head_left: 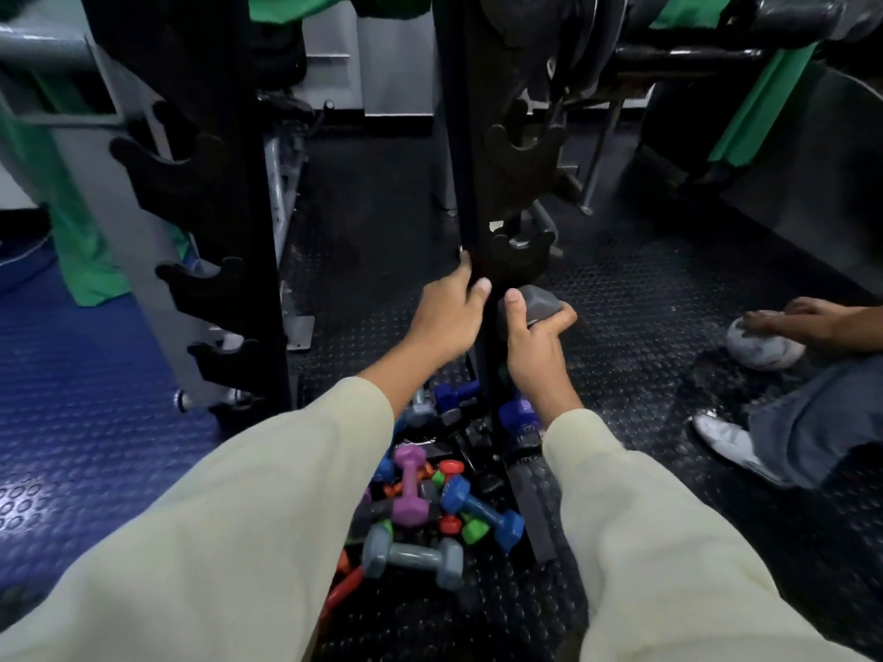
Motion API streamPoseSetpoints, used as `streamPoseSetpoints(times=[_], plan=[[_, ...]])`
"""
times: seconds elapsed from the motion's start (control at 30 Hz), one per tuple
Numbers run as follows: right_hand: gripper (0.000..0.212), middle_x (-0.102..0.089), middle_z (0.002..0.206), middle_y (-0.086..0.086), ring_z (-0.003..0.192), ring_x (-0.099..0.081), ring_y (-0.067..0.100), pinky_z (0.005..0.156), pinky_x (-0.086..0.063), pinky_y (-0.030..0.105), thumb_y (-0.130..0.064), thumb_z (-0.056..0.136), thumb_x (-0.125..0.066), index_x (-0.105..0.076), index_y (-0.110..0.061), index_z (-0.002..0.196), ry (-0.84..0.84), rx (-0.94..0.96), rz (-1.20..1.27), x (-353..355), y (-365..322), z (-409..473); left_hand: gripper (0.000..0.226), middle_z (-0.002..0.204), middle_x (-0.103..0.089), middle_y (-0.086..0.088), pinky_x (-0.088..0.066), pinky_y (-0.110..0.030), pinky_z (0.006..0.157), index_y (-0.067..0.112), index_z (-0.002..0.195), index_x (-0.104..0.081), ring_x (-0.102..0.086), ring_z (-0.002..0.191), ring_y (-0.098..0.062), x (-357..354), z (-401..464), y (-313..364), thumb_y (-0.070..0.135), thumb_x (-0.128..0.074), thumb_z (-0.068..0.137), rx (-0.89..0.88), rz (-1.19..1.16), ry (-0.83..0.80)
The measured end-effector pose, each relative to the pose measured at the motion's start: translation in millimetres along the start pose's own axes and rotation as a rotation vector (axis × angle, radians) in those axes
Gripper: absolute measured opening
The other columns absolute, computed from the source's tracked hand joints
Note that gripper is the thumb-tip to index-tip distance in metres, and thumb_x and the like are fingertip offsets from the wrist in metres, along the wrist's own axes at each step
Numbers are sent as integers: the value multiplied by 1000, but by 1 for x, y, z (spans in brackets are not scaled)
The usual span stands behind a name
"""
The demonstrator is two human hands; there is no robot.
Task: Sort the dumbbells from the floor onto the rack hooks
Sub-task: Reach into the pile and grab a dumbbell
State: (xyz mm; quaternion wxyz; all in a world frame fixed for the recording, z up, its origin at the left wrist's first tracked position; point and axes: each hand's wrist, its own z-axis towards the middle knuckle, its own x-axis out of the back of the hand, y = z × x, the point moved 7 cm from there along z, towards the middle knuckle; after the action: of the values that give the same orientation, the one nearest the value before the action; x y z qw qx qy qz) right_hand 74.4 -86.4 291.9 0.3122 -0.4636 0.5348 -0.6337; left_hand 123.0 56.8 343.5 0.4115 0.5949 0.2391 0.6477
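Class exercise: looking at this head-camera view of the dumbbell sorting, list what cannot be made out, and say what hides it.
- Grey dumbbell: the right hand grips it, hiding its handle.
- Rack post: top cut off by the upper edge.
- Dumbbell pile: partly hidden behind both sleeves; count unclear.
- Another person's hand: the object beneath is blurred.

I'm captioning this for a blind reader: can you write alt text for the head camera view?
A person's right hand grips a grey dumbbell just below a hook on a black rack post, while the left hand holds the post. Colourful dumbbells lie piled on the black studded floor below.
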Motion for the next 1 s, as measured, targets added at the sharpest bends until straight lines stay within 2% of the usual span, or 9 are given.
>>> streamPoseSetpoints(times=[0.1, 0.2, 0.33, 0.43, 0.57, 0.63, 0.73, 0.87, 1.0], plan=[[76, -46, 140, 12, 119, -52, 26, 100, -43, 40, -66, 101, -50, -10, -23, 148, -9, -23, 31, -1, 0, -2, 47, 137, -68, -7, -44, -23, 105, 21, 154, -51, -61, 131, -24, 15, -1, 10, 29, -53, 108, -15, -3, 172], [72, -45, 139, 12, 119, -52, 27, 103, -44, 42, -68, 100, -48, -10, -27, 145, -27, -37, 16, -2, 0, -1, 47, 126, -73, -9, -52, -34, 105, 20, 154, -51, -65, 121, -25, 11, 0, 11, 29, -53, 108, 20, 17, 179], [73, -44, 140, 11, 123, -50, 24, 109, -43, 43, -67, 100, -51, -10, -26, 144, -60, -60, 46, -4, 2, 5, 51, 131, -71, -8, -50, -29, 105, 21, 156, -47, -64, 124, -22, 8, 2, 6, 31, -55, 107, 51, -11, 177], [78, -40, 141, 7, 127, -47, 21, 109, -40, 37, -62, 102, -53, -6, -19, 147, -61, -71, 72, -4, 2, 4, 54, 136, -69, -5, -49, -31, 107, 24, 159, -42, -62, 128, -21, 8, 4, 4, 35, -53, 108, 55, -14, 125], [80, -41, 138, 4, 128, -47, 22, 109, -39, 38, -66, 100, -53, -5, -23, 147, -65, -117, 76, -4, 4, 2, 62, 158, -50, -5, -38, -34, 118, 28, 165, -27, -45, 147, -24, 10, -1, -2, 48, -44, 108, 62, 27, -111], [82, -41, 137, 5, 127, -48, 24, 104, -37, 37, -67, 100, -52, -6, -20, 149, -49, -139, 70, -4, 4, -1, 63, 161, -47, -2, -34, -30, 116, 31, 165, -25, -43, 149, -22, 15, -11, -8, 52, -43, 108, 68, 33, -193], [82, -39, 135, 5, 121, -45, 22, 100, -33, 35, -67, 101, -49, -5, -21, 154, -12, -158, 79, -3, 3, -7, 65, 158, -50, -3, -35, -29, 117, 32, 164, -28, -45, 147, -20, 18, -33, -31, 54, -48, 106, 115, -9, -215], [88, -46, 134, 5, 118, -50, 25, 99, -35, 36, -73, 97, -51, -8, -27, 158, 87, -181, 141, -9, 9, -21, 66, 153, -55, -5, -39, -31, 113, 31, 164, -31, -50, 142, -23, 10, -60, -80, 54, -50, 105, 202, 8, -215], [102, -40, 160, 12, 142, -45, 31, 112, -36, 38, -76, 92, -56, -4, -28, 164, 106, -253, 185, -36, 46, -48, 65, 152, -56, -10, -41, -34, 115, 23, 161, -39, -52, 140, -29, -3, -86, -136, 48, -58, 103, 309, 64, -189]])
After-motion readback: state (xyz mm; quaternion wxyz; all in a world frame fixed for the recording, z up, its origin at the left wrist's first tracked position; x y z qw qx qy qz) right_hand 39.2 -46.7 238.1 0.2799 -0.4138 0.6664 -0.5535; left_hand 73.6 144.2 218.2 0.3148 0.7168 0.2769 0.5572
